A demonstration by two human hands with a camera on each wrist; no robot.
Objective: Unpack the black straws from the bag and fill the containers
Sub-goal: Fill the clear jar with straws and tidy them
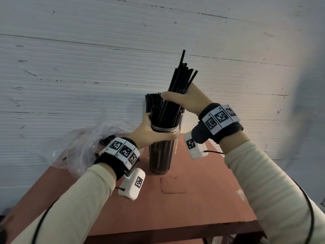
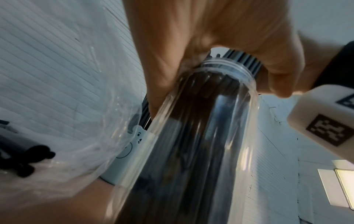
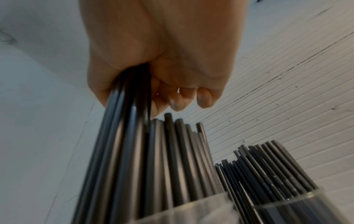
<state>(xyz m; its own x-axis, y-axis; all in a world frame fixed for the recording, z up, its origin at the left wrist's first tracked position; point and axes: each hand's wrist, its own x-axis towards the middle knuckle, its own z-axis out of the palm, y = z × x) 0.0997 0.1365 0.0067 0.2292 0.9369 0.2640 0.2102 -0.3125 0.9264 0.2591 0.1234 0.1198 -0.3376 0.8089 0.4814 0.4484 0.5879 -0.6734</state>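
1. In the head view, the left hand (image 1: 151,132) is wrapping its fingers around the neck of a clear container (image 1: 162,150) that is standing upright at the centre of the frame on the reddish bench (image 1: 202,199); its grip is clenched on the container.
2. Above it, the right hand (image 1: 186,101) is grasping a bundle of black straws (image 1: 177,88), thumb across the front; the bundle is leaning to the upper right while its lower ends are sitting inside the container's mouth.
3. A second container (image 1: 180,124) is standing just behind the first, and more straw tops (image 1: 153,99) are showing behind the right thumb; the head view is hiding most of it.
4. The right wrist view is showing what the head view cannot: two clear rims side by side at the bottom of the frame, the rear one (image 3: 306,203) at lower right packed with straws, and the fingertips (image 3: 205,98) curling under the held bundle.
5. The crumpled clear bag (image 1: 84,143) is lying at the left of the bench.
6. Only the left wrist view is revealing loose straws (image 2: 25,159) inside the bag at lower left, and the threaded rim (image 2: 224,66) of the held container.
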